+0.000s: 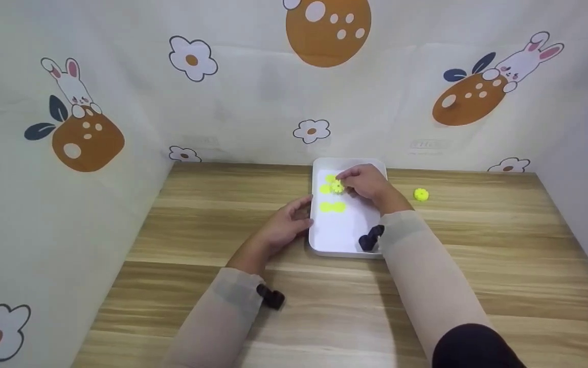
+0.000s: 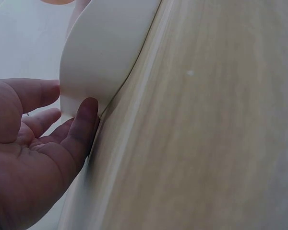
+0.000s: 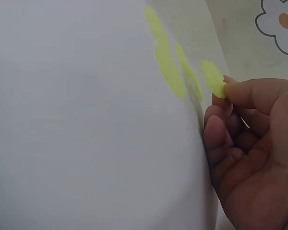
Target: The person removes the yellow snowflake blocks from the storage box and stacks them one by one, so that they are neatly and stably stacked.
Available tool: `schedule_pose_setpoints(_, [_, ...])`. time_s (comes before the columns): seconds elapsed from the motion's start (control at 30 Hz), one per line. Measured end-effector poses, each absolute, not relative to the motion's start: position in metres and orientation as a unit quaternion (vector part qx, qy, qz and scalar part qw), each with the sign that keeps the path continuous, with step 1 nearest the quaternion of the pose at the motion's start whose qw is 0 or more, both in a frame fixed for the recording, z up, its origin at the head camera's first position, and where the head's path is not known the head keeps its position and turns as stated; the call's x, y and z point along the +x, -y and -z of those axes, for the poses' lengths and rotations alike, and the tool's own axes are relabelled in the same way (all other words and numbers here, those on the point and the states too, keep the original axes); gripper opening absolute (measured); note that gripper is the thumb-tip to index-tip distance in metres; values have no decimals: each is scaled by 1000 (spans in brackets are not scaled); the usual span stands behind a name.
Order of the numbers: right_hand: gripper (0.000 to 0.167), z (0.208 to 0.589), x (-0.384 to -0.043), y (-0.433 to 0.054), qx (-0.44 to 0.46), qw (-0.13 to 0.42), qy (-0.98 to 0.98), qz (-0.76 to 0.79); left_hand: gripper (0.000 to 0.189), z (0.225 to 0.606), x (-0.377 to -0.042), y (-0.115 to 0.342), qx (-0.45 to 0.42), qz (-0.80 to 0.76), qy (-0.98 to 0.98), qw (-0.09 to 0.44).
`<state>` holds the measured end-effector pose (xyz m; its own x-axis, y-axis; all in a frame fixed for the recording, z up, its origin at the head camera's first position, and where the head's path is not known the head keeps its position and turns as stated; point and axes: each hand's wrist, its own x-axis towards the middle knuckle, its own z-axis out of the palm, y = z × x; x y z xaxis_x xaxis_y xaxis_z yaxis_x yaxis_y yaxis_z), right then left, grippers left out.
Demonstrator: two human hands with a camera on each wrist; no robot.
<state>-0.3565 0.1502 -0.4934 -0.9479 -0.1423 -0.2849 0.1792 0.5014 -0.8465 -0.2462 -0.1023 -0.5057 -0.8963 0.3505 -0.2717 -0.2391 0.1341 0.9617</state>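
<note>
Pinching a yellow flower-shaped piece [image 1: 337, 186] by its edge, my right hand [image 1: 368, 183] over the white tray [image 1: 336, 235], frame centre; my loose-fingered left hand [image 1: 284, 226] touches the tray's left side, probably steadying it.

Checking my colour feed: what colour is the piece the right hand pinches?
Bright yellow; the piece shows best in the head view.

Dim, slightly hazy wrist views
</note>
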Motion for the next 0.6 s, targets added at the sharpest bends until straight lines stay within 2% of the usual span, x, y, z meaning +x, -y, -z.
schedule_pose_setpoints(0.3, [25,479,-356,-147,5,122,-822,555,67,507,-247,102,52,-665,-711,222])
schedule_pose_setpoints(0.6, [29,435,-346,-149,25,105,-757,644,67,508,-247,103,41,-664,-713,223])
